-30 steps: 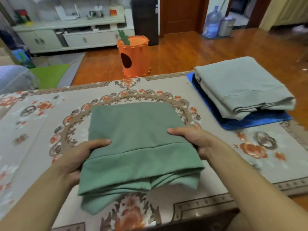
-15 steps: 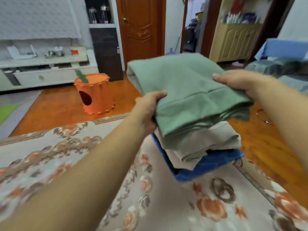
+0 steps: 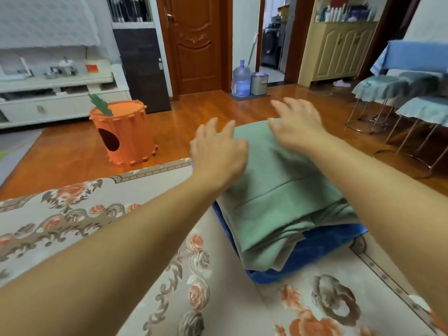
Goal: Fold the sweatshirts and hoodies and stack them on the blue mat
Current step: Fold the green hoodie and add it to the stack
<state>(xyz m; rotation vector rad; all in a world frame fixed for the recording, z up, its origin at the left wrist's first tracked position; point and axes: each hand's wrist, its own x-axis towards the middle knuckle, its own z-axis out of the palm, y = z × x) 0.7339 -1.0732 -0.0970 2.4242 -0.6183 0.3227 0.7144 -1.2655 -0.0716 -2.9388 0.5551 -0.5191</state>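
On the blue mat (image 3: pixel 322 248) lies my folded green sweatshirt (image 3: pixel 281 190) (atop a paler one); my left hand (image 3: pixel 218 151) and right hand (image 3: pixel 295 127) are above it, fingers spread, gripping nothing.

The patterned table (image 3: pixel 72 214) lies bare to the left of the blue mat (image 3: pixel 322 248), leaving wide room there. On the mat, the stack of folded sweatshirts (image 3: pixel 286 204) fills the far right corner. Beyond the table edge stand an orange bin (image 3: pixel 126 134) and metal stools (image 3: pixel 388 103).
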